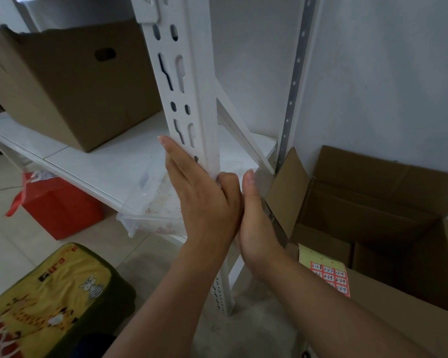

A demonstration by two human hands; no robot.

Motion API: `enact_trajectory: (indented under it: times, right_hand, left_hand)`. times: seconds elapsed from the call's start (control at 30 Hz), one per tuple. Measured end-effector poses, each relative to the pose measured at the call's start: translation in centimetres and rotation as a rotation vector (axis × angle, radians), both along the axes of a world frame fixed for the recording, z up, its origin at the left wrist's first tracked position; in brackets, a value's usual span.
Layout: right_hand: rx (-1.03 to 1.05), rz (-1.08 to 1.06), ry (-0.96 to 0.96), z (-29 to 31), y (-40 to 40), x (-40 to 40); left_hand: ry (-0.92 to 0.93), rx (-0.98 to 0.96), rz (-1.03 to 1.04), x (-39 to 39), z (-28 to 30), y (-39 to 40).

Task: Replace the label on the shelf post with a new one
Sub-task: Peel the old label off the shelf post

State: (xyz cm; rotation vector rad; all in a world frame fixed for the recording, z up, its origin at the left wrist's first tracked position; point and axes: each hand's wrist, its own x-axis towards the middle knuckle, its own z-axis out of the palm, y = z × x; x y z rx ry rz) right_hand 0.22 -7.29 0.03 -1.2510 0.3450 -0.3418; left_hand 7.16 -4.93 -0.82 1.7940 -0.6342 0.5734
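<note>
The white slotted shelf post (192, 104) runs up the middle of the view. My left hand (202, 200) lies flat along its left face, fingers pointing up, thumb curled onto the post's front edge. My right hand (256, 228) touches it from the right with the thumb raised; its fingers are hidden. A grey metallic strip (274, 223) shows beside that hand, and I cannot tell whether the hand holds it. Both hands cover the post where they meet, so no label shows there. A yellow sheet of red numbered labels (330, 276) lies on a cardboard box at the right.
A closed cardboard box (70, 81) sits on the white shelf (70, 161). A clear plastic tray (150, 202) overhangs the shelf's edge. An open cardboard box (373, 215) stands right of the post. A red bag (55, 202) and a yellow cushion (55, 293) are on the floor.
</note>
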Motion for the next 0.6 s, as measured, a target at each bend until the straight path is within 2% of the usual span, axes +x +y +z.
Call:
enact_trajectory:
  times: [0.6]
  right_hand:
    - [-0.014,0.031,-0.018,0.07,-0.15,0.01]
  left_hand:
    - [-0.022,-0.006,0.005,0.31,-0.36,0.00]
